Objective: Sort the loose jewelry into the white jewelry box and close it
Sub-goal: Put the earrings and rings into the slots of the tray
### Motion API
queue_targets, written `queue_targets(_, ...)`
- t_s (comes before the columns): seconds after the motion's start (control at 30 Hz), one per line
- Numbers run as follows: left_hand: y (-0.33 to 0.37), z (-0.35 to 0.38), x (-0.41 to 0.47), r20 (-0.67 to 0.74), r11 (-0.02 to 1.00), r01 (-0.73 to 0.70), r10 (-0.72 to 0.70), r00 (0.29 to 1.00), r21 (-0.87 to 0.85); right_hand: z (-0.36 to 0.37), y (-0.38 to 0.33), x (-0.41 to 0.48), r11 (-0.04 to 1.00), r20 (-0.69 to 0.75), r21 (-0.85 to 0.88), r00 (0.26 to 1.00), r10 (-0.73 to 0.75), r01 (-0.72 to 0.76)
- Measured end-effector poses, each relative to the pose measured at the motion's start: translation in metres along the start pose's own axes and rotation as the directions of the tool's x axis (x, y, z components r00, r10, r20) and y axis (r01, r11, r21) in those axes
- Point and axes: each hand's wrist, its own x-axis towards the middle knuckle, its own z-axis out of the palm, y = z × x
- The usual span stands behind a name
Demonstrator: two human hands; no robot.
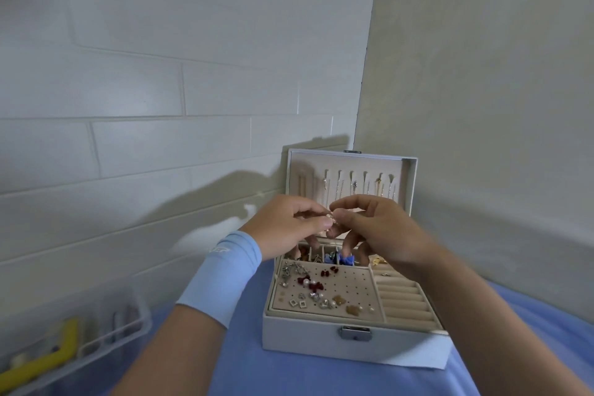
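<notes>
Now, from the head view: white jewelry box (305, 331) standing on a blue surface (250, 370), near the corner of two pale walls, with lid (409, 177) raised upright at the back and metal latch (356, 333) on the front wall, facing the camera. Above the back part of the box, left hand (283, 225) and right hand (382, 228) meeting fingertip to fingertip. Left grip pressed together, thumb and forefinger pinching a small pale jewelry piece (330, 219); right grip also closed on the same piece from the other side, its other fingers curled downward over the rear compartments. Kind of piece too small to tell. Around the left wrist, light blue sleeve (225, 273). Inside the box, perforated pad (353, 283) carrying scattered earrings (308, 283), dark red, silver and pearl-like; ring rolls (401, 296) just beside it on the right; blue pieces (340, 259) in a rear compartment under the right fingers. Inside the lid, thin chains (353, 185) hanging in a row. Far left on the surface, blurred clear plastic organizer (106, 328) with a yellow object (41, 360) inside.
</notes>
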Motion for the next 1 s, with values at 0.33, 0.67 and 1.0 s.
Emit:
queue_targets(0.33,0.003,0.005,-0.015,-0.118,0.993,0.023,-0.038,0.992,-0.12,0.004,0.003,-0.011,0.991,0.017,-0.122,0.998,-0.062,0.064)
queue_targets(0.67,0.002,0.01,-0.02,-0.023,0.993,0.114,-0.114,0.993,-0.006,-0.005,-0.003,-0.02,0.957,0.047,-0.278,0.996,-0.076,0.086)
queue_targets(1.0,0.005,0.02,-0.02,0.017,0.995,0.094,-0.095,0.995,0.015,-0.01,-0.006,-0.023,0.913,0.041,-0.358,0.98,-0.193,0.195)
